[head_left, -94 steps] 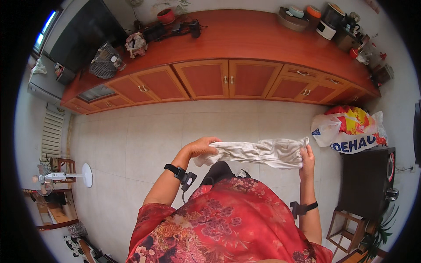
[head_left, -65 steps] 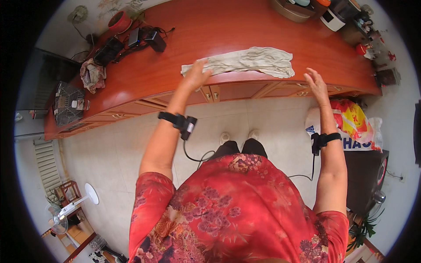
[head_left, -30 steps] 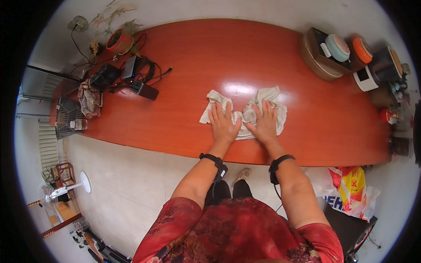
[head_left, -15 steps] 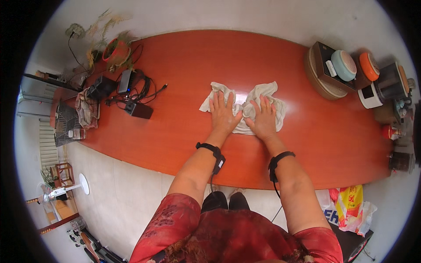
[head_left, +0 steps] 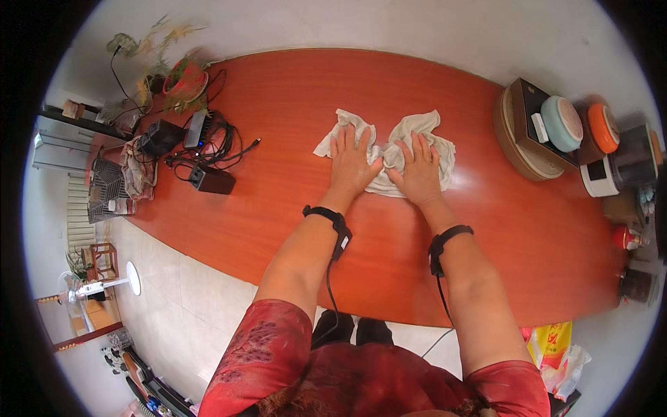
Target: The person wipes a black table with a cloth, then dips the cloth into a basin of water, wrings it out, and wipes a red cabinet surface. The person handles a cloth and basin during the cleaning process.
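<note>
A crumpled off-white cloth (head_left: 384, 186) lies spread on the reddish-brown wooden table (head_left: 292, 236), in front of me. My left hand (head_left: 353, 167) presses palm down on its left part, with the fingers stretched out and apart. Resting on the right part is my right hand (head_left: 419, 174), also flat with spread fingers. The thumbs point toward each other over a bunched fold. Neither hand grips the cloth. Black bands with cables sit around both forearms.
To the left are tangled black cables (head_left: 226, 142), a black box-shaped device (head_left: 212, 179) and a potted plant (head_left: 186, 82). At the right stand a round container (head_left: 517, 149), a pale blue bowl (head_left: 561, 124) and an orange one (head_left: 603, 128). Plastic bags (head_left: 552, 347) are beyond the near right edge.
Both hands and the cloth under them have slid farther from me across the table. The fingers remain spread flat. My view has shifted slightly.
</note>
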A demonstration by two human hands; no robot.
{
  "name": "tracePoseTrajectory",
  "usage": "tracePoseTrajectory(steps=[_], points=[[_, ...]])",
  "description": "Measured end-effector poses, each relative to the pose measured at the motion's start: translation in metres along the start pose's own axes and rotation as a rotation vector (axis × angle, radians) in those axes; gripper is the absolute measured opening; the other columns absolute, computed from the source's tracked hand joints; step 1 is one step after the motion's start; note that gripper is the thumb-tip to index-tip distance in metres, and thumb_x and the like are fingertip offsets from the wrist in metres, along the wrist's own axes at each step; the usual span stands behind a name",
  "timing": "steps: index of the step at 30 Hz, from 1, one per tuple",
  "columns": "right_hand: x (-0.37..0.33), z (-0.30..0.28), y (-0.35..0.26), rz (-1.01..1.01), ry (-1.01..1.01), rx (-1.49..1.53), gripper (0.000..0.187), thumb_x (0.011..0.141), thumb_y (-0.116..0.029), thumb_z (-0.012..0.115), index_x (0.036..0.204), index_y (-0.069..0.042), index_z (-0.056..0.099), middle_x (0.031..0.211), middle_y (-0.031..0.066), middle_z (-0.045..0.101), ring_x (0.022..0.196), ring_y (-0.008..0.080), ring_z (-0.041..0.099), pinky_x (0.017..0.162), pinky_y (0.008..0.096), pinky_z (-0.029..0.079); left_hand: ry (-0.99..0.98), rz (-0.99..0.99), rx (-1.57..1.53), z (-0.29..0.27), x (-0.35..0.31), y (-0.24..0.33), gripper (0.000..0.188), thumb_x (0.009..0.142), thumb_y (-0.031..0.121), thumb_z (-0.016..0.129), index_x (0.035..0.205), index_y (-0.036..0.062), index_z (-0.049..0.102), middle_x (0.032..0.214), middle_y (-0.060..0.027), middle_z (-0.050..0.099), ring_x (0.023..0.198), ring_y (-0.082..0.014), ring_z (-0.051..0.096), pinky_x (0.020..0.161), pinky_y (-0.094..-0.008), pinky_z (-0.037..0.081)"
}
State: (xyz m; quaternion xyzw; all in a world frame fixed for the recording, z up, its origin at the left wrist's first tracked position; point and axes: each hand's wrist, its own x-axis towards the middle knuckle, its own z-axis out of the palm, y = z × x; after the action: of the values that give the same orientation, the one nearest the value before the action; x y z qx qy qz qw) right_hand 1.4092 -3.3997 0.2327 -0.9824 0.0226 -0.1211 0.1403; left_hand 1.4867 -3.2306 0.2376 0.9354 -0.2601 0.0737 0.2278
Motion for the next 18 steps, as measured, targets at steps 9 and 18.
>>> tracePoseTrajectory(steps=[9,18], points=[[0.069,0.01,0.029,0.015,0.046,-0.021,0.07,0.082,-0.05,0.064,0.141,-0.016,0.047,0.153,0.0157,0.032,0.143,0.0319,0.024,0.114,0.0516,0.016,0.035,0.005,0.056,0.026,0.076,-0.015,0.074,0.079,0.043,0.065,0.143,0.0144,0.043,0.146,-0.0243,0.036,0.14,-0.0426,0.025,0.114,-0.0575,0.015],[0.123,0.03,0.058,0.034,0.129,-0.08,0.07,0.081,-0.052,0.063,0.139,-0.016,0.049,0.15,0.0155,0.037,0.14,0.0331,0.03,0.113,0.0519,0.02,0.054,0.061,0.043,0.052,0.144,-0.031,0.072,0.079,0.045,0.064,0.142,0.0164,0.045,0.146,-0.0212,0.037,0.139,-0.0412,0.028,0.115,-0.0568,0.016]])
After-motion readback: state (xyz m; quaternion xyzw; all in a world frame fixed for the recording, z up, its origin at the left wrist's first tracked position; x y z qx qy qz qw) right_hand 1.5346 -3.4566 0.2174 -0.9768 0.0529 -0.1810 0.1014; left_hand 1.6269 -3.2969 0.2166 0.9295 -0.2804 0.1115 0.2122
